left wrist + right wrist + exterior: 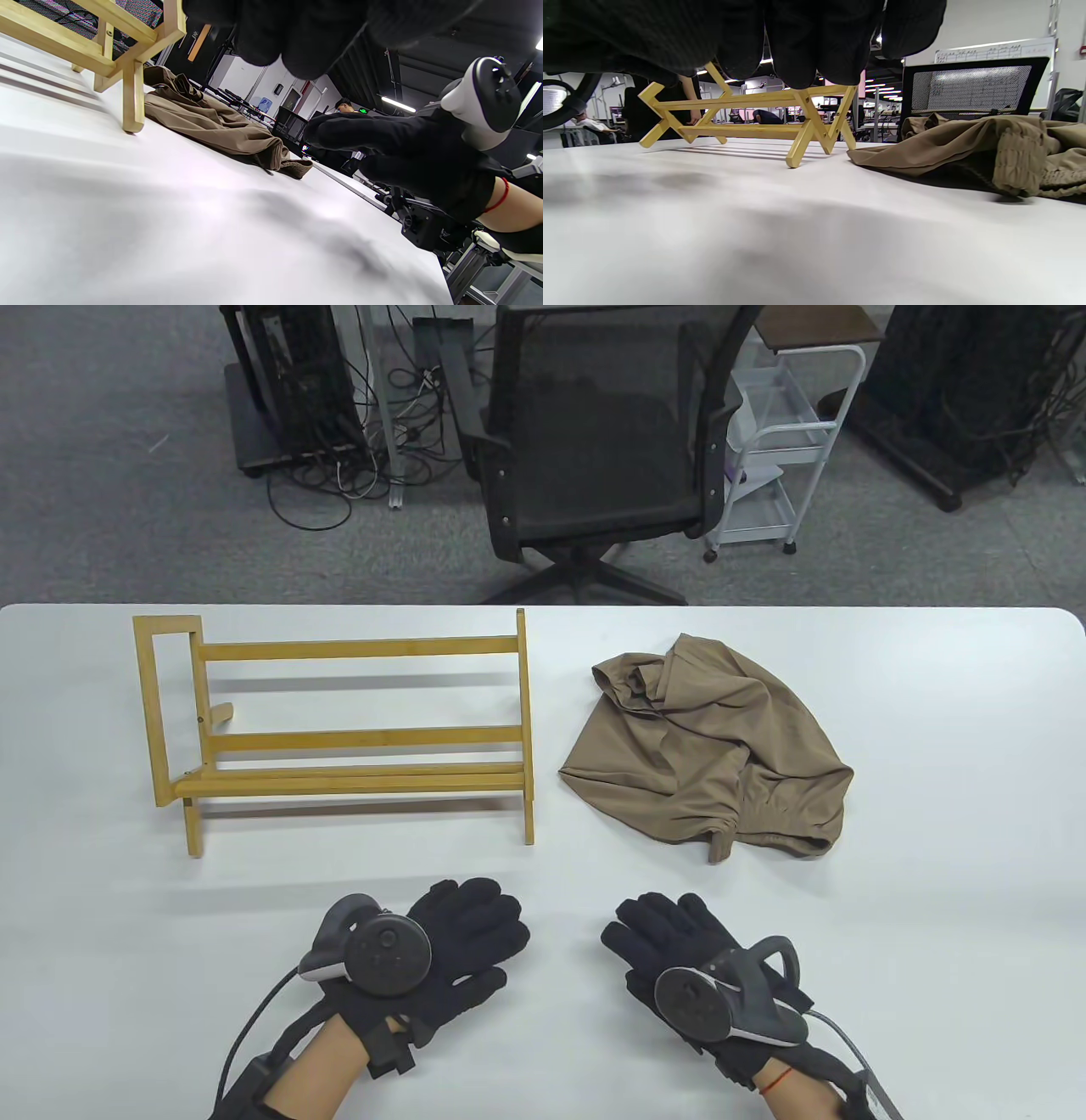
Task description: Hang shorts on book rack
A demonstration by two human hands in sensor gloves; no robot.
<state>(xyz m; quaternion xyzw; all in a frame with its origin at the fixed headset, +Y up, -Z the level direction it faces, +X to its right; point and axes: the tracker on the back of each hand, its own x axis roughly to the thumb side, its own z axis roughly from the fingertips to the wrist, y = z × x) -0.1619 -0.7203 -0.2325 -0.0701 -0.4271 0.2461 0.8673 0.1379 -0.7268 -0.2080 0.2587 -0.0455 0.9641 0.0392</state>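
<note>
Crumpled tan shorts (713, 751) lie on the white table (543, 882), right of centre; they also show in the left wrist view (212, 123) and the right wrist view (971, 146). A wooden book rack (348, 721) stands at the left, also seen in the left wrist view (123, 46) and the right wrist view (755, 114). My left hand (462, 937) lies flat, palm down, near the front edge below the rack, holding nothing. My right hand (670, 937) lies flat, palm down, below the shorts, holding nothing; it shows in the left wrist view (398, 148).
A black office chair (594, 449) stands beyond the table's far edge. A white trolley (772, 441) and cabled equipment (297, 398) stand on the floor behind. The rack and shorts are about a hand's width apart.
</note>
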